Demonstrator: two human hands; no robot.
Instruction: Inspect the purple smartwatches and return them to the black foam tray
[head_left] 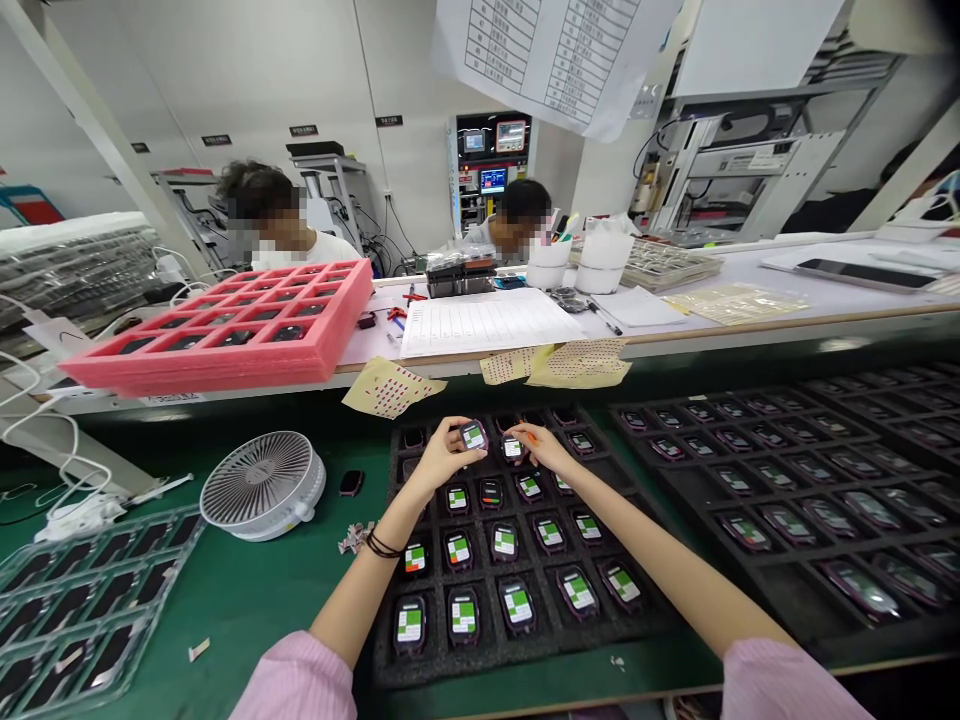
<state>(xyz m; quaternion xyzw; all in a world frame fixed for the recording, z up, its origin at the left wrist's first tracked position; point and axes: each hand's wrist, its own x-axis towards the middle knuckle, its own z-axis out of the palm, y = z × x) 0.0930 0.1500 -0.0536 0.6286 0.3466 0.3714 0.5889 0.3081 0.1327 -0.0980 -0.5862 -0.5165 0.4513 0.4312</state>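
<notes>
My left hand grips a smartwatch body without a strap, its lit screen showing green and white blocks. It is lifted over the far rows of a black foam tray. Just to the right, my right hand is closed around a small orange tool, mostly hidden by the fingers. Its fingertips are at a second lit watch; whether they touch it I cannot tell. Below both hands, several watches such as this near one lie face up in the tray's pockets, most with green and white screens.
More dark trays of watches lie to the right. On the left are a white fan, a loose watch and a clear plastic tray. A pink foam tray rests on the raised shelf. Two people sit beyond it.
</notes>
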